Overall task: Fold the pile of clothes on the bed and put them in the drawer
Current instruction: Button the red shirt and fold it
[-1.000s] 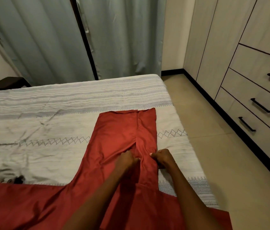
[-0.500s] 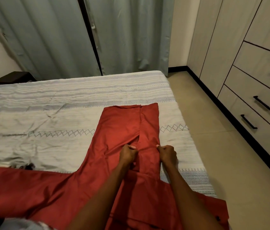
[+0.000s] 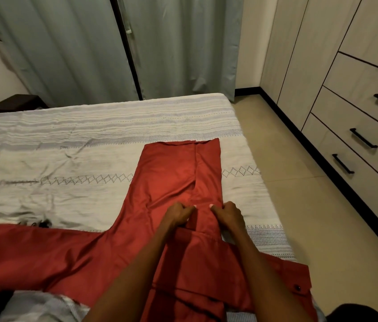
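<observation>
A red satin garment (image 3: 171,177) lies spread on the bed (image 3: 90,135), one panel reaching away from me and another stretching to the left edge. A narrow folded strip runs along its right side. My left hand (image 3: 177,214) and my right hand (image 3: 228,216) sit close together on that strip, each pinching the red cloth with curled fingers. A cuff with a dark button (image 3: 297,287) hangs at the bed's near right edge. The wardrobe drawers (image 3: 355,145) with black handles stand shut at the right.
A grey striped cloth (image 3: 41,305) lies at the near left corner. A small dark item (image 3: 37,223) rests on the bedspread beside the red cloth. Grey curtains (image 3: 90,47) hang behind the bed, a dark side table (image 3: 17,103) at far left. Tiled floor (image 3: 311,205) separates bed and wardrobe.
My hands have drawn closer together on the folded strip, bunching it. The view has tilted down, showing more of the garment's near end and the grey cloth.
</observation>
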A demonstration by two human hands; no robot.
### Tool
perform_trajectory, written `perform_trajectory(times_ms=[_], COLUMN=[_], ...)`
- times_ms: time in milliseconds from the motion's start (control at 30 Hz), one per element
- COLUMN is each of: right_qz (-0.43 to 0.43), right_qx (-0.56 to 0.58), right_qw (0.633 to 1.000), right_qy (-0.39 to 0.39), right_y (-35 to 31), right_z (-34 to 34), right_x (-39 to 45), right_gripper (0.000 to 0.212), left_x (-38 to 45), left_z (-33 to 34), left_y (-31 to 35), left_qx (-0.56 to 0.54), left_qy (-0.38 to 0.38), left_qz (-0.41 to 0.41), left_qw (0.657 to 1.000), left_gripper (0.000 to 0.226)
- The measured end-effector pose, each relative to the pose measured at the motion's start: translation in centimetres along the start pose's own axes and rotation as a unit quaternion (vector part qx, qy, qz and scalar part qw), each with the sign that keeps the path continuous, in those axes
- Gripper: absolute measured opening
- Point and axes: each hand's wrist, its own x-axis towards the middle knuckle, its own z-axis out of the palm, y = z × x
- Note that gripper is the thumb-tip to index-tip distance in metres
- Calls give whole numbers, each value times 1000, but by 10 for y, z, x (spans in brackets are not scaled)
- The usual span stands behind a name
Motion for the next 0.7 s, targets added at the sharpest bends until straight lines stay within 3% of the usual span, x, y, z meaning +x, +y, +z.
perform_trajectory(times_ms=[100,233,367,533,600,700], right_qz=[4,-40,-58,-130,-152,-257], right_qx=[-29,-97,-99,-188,-207,-233], right_qw=[999,994,992,973,962,926], right_qy=[-30,9,48,41,88,148], right_y=[8,13,10,20,19,14], right_z=[0,5,5,7,6,8], right_x=[-16,-38,-59,-72,-69,-57], right_gripper=[57,37,28,28,31,33], left_x=[-13,-39,-57,-64,-63,-52], left_z=[-3,12,17,8,10,13], left_y=[-6,-15,-20,-30,-31,-25], left_qx=[79,225,229,325,329,331], left_qy=[-31,47,111,112,141,157], left_qz=[11,46,67,118,116,171], left_qw=[996,972,965,932,926,915], left_gripper=[33,47,56,37,35,40])
